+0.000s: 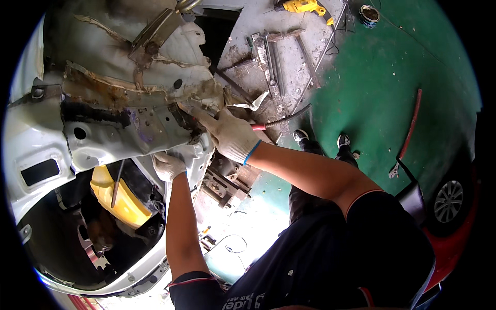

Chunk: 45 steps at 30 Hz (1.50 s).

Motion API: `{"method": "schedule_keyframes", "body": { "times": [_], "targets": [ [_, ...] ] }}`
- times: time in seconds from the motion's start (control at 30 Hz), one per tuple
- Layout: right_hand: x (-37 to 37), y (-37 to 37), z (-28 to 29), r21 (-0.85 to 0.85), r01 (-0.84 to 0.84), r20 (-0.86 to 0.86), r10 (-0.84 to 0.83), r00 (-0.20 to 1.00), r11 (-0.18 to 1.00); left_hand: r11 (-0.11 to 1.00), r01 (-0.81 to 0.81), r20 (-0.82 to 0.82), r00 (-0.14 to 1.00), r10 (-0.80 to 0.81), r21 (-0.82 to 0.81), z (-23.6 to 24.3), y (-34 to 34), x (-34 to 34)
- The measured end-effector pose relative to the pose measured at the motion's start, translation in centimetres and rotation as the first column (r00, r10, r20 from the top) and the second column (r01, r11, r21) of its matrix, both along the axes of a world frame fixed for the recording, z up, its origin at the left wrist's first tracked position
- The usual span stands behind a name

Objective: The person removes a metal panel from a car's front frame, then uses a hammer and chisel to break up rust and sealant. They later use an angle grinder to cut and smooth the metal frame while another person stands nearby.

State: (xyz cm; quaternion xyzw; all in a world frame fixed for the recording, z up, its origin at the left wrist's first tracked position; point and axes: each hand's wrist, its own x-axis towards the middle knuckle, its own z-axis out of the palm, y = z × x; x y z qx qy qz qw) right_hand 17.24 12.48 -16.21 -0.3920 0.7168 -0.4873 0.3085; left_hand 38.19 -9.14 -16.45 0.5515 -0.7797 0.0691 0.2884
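Note:
A stripped pale car body panel (98, 144) fills the left, with holes and a rusty, torn seam (93, 88). My right hand (227, 133), in a white knit glove, has its index finger stretched onto the damaged seam; the other fingers are partly hidden. Behind it lies a red-handled tool (258, 127) with a sleeved hose. My left hand (168, 166), also gloved, curls onto the panel's lower edge; its fingertips are partly hidden. Below, a yellow piece (121, 196) shows through an opening.
Metal bars (280, 64) and a yellow drill (302, 7) lie beyond the panel. An open can (370, 15), red hose (413, 119) and wrench (394, 170) are on the green floor (372, 93). A red car (439, 237) stands right. Metal brackets (225, 188) sit below.

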Motion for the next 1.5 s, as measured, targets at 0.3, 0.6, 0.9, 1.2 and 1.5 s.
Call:
{"method": "schedule_keyframes", "body": {
  "times": [0.3,0.6,0.9,1.2,1.5],
  "targets": [
    [-3.8,1.7,2.3,0.003,-0.200,-0.231,0.195,0.953,0.980,1.000,0.000,0.005,1.000,0.000,-0.014,0.4,0.4,-0.6],
    [-9.0,1.2,3.2,-0.093,-0.311,-0.271,0.277,0.922,0.946,0.999,0.004,0.048,0.999,-0.001,-0.046,-0.4,0.1,0.8],
    [-10.0,1.1,4.6,0.093,-0.365,-0.138,0.375,0.917,0.926,0.982,0.139,0.224,0.969,-0.108,-0.125,0.3,-0.8,0.1],
    [-11.3,1.6,5.3,0.193,-0.497,-0.005,0.507,0.862,0.846,0.895,0.378,0.463,0.853,-0.239,-0.235,0.7,-0.7,0.1],
    [-16.1,16.1,-15.1,0.423,-0.196,-0.032,0.231,0.972,0.884,0.994,-0.108,0.299,0.949,0.098,0.015,-2.6,-1.6,3.9]
  ]
}}
